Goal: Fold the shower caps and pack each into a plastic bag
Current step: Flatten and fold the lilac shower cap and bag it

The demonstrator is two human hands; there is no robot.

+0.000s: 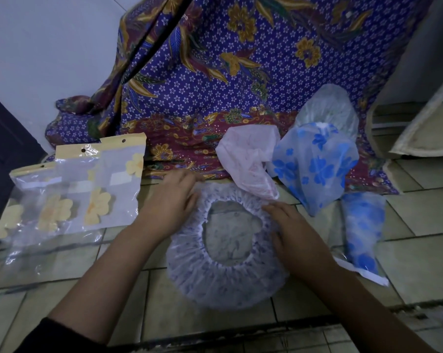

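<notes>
Both flat, my left hand (173,202) and right hand (289,228) press the not-yet-folded purple shower cap (215,284) at centre, with bagged yellow-flower caps (70,197) at nine o'clock, a bagged blue cap (363,230) at three and loose caps (248,159) waiting at one.

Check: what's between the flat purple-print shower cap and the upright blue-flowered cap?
A crumpled pale pink plastic shower cap, overlapping the purple-print shower cap and beside the blue-flowered cap. Head view.
</notes>
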